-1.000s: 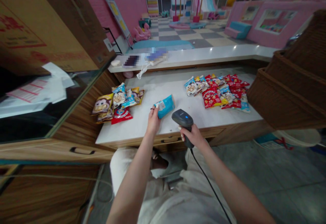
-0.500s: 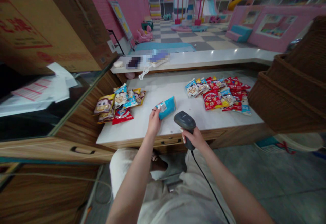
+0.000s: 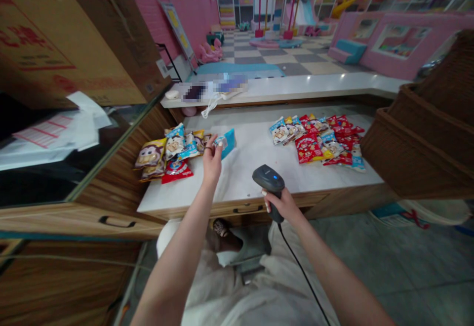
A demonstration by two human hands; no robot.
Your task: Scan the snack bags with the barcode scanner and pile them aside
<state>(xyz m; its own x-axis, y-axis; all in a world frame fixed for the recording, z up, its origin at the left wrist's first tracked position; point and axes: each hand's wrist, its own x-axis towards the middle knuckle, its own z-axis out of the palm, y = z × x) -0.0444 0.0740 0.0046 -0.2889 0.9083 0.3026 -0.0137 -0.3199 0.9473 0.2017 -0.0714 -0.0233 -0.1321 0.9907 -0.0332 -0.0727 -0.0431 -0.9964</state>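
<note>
My left hand [image 3: 212, 160] is closed on a blue snack bag [image 3: 228, 144], just right of the left pile of snack bags [image 3: 175, 143]. That pile mixes yellow-brown, blue-white and red packets. My right hand [image 3: 283, 204] grips the handle of a black barcode scanner [image 3: 269, 180] above the counter's front edge. A blue light shows on the scanner's top, and its cable runs down past my lap. Another heap of snack bags [image 3: 309, 143], red, blue and yellow, lies on the right part of the white counter [image 3: 255, 128].
A large cardboard box [image 3: 74, 44] and loose papers [image 3: 62, 123] sit on the glass-topped cabinet at left. Brown wicker baskets [image 3: 418, 138] stand at right. On the raised ledge [image 3: 296, 86] are blurred-out items and a white cable [image 3: 212, 106].
My left hand has carried the blue snack bag left and away from me, towards the left pile. A blue light now glows on the scanner; my right hand has hardly moved.
</note>
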